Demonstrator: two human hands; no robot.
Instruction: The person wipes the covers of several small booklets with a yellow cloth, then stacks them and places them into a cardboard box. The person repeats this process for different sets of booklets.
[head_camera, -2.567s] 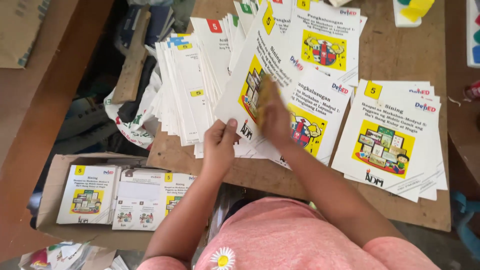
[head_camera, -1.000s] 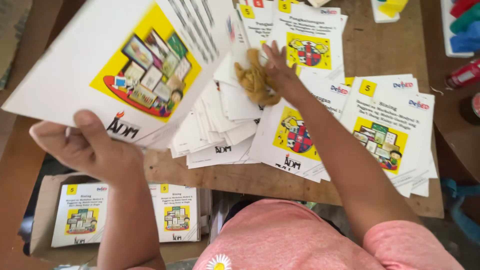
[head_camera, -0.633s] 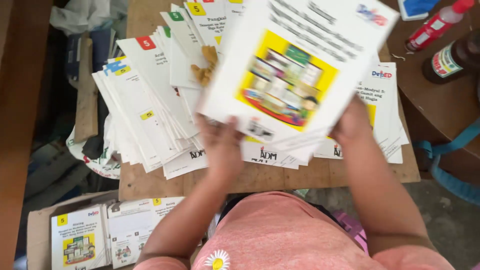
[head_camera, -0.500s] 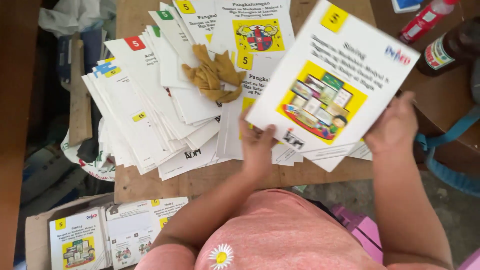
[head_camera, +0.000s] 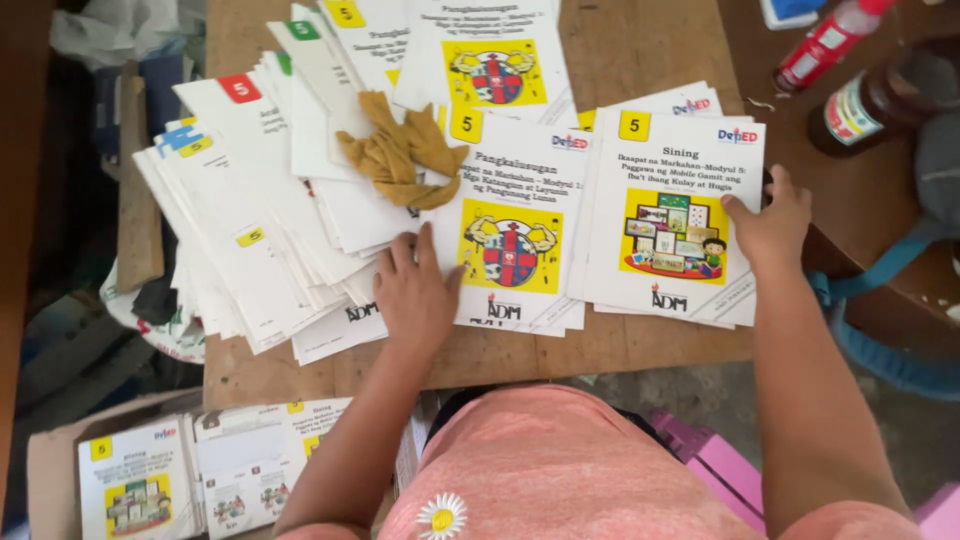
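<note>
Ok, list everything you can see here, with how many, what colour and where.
Table: one, brown wood, centre.
Booklet stacks: two, white with yellow pictures; one under the left hand, one under the right hand.
Fanned booklets: many, white, table's left half.
Cloth: one, mustard, on the booklets.
Bottles: one red, one dark brown, top right.
Box of booklets: one, cardboard, bottom left.
Strap: blue, right edge.
Shirt: pink, daisy on it.
Left hand: flat on booklets.
Right hand: on stack's right edge.

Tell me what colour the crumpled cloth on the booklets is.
Mustard yellow cloth, seen in the head view.
</note>
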